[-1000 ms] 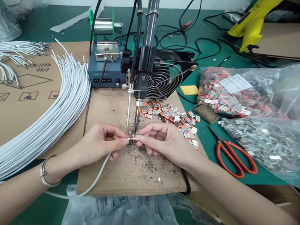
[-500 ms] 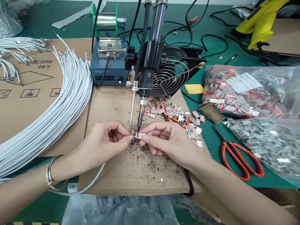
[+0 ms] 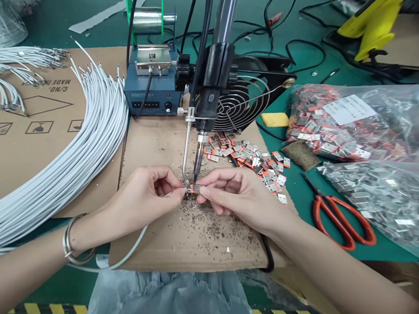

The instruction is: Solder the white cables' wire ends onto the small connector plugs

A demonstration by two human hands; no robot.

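Observation:
My left hand (image 3: 145, 197) pinches the end of a white cable (image 3: 130, 250) that loops back under my wrist. My right hand (image 3: 239, 195) pinches a small orange-and-metal connector (image 3: 193, 189). Cable end and connector meet under the tip of a fixed soldering iron (image 3: 199, 159) with a bent solder feed tube (image 3: 185, 153) beside it. All of this sits over a cardboard sheet (image 3: 185, 241) speckled with solder debris. A loose heap of the same connectors (image 3: 251, 160) lies just behind my right hand.
A thick bundle of white cables (image 3: 73, 149) curves across the left cardboard. Blue solder station (image 3: 151, 94) and a fan (image 3: 242, 102) stand behind. Clear bags of connectors (image 3: 350, 127) and metal shells (image 3: 378, 196), red scissors (image 3: 340, 220), a yellow sponge (image 3: 273, 119) lie right.
Both hands stay pinched at the iron tip; the connector has crept slightly further under it. The view has shifted a little, nothing else moved.

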